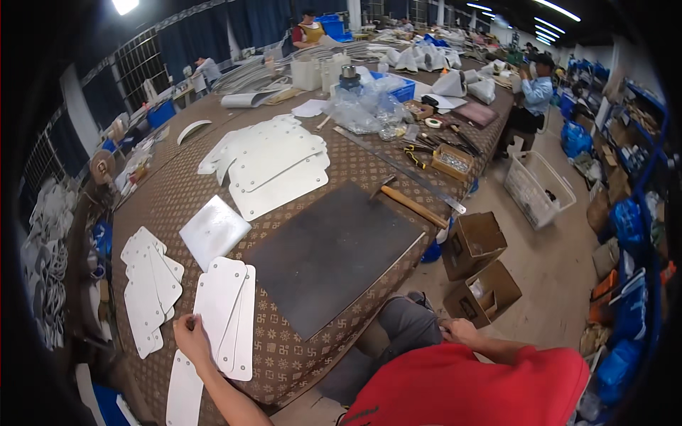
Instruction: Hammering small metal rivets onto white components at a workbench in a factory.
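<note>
My left hand [190, 339] rests on the near end of a small stack of white flat panels [226, 312] on the patterned table [284, 355], fingers curled over the panels' edge. My right hand [458, 331] hangs below the table edge beside my knee, next to an open cardboard box [483, 292]; its fingers look loosely curled and whether it holds anything is unclear. A dark grey mat [330, 252] lies just right of the panels. A hammer with a wooden handle [410, 204] lies at the mat's far corner.
More white panels lie in stacks at the left [149, 287] and farther back [273, 167], with a white square block [213, 231] between. A long metal ruler [398, 170], small tool boxes, plastic bags and a white crate [538, 188] on the floor lie to the right. Other people work at the far end.
</note>
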Demonstrator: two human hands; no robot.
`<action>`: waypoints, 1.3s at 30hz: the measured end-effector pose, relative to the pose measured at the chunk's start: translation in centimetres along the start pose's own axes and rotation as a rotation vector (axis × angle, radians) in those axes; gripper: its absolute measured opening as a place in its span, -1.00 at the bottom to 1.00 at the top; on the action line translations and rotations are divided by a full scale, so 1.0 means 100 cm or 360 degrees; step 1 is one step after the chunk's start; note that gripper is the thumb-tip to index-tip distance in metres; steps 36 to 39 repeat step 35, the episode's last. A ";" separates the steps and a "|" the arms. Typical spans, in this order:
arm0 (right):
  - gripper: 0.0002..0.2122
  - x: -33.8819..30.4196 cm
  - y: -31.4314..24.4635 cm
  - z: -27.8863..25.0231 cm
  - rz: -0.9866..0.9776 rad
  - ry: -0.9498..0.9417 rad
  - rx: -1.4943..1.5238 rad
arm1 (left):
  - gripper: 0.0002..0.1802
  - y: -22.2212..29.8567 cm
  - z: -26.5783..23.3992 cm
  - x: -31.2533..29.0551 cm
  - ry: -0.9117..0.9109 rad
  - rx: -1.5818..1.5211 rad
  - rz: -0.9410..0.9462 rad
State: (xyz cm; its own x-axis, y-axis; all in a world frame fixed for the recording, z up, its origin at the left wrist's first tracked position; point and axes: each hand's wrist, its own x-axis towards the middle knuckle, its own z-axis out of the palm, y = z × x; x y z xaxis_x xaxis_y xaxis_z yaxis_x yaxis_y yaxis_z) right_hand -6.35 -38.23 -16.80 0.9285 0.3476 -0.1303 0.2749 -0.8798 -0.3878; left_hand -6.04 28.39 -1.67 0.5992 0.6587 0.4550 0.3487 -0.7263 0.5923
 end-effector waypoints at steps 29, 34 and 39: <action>-0.23 -0.068 0.014 -0.131 0.0882 -0.1249 0.1191 | -0.83 -0.027 0.001 0.004 -0.0046 -0.0098 -0.0076; -0.19 -0.077 0.047 -0.109 0.1483 -0.0023 0.2165 | -0.79 -0.050 -0.005 0.013 -0.0219 -0.0105 -0.0152; -0.08 -0.054 0.032 -0.114 0.1033 -0.0095 0.2791 | -0.77 -0.048 -0.002 0.021 -0.0236 -0.0111 -0.0183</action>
